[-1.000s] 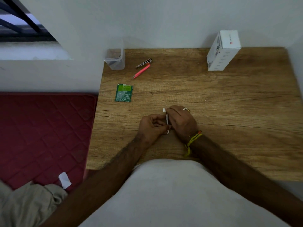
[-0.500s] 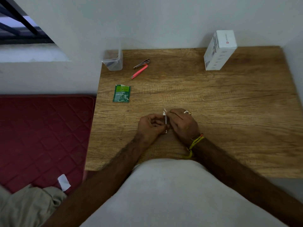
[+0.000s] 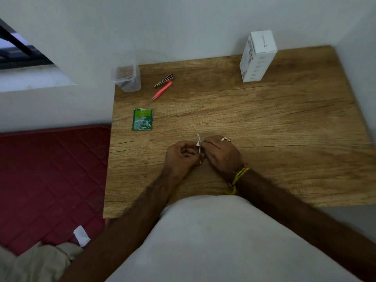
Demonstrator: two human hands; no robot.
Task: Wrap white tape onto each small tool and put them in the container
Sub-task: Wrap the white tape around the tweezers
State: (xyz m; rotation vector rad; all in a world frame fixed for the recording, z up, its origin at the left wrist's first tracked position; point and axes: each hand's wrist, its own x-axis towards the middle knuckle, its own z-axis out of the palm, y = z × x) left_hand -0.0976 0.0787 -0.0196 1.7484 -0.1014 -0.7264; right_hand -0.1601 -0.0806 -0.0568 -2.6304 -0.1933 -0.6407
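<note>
My left hand [image 3: 181,157] and my right hand [image 3: 221,153] meet over the middle of the wooden table [image 3: 264,123]. Between their fingertips stands a thin small tool covered in white tape [image 3: 199,146]; both hands pinch it, and a loose tape end sticks up at its top. The tool's lower part is hidden by my fingers. A clear plastic container [image 3: 128,79] stands at the table's far left corner. Beside it lie a metal tool [image 3: 164,80] and a pink tool [image 3: 162,90], side by side.
A green sachet [image 3: 142,119] lies on the left part of the table. A white box [image 3: 258,56] stands upright at the far right. A red mattress [image 3: 50,180] lies left of the table, walls behind and to the right.
Both hands stay together on the taped tool with small finger shifts. The camera view has tilted and moved slightly.
</note>
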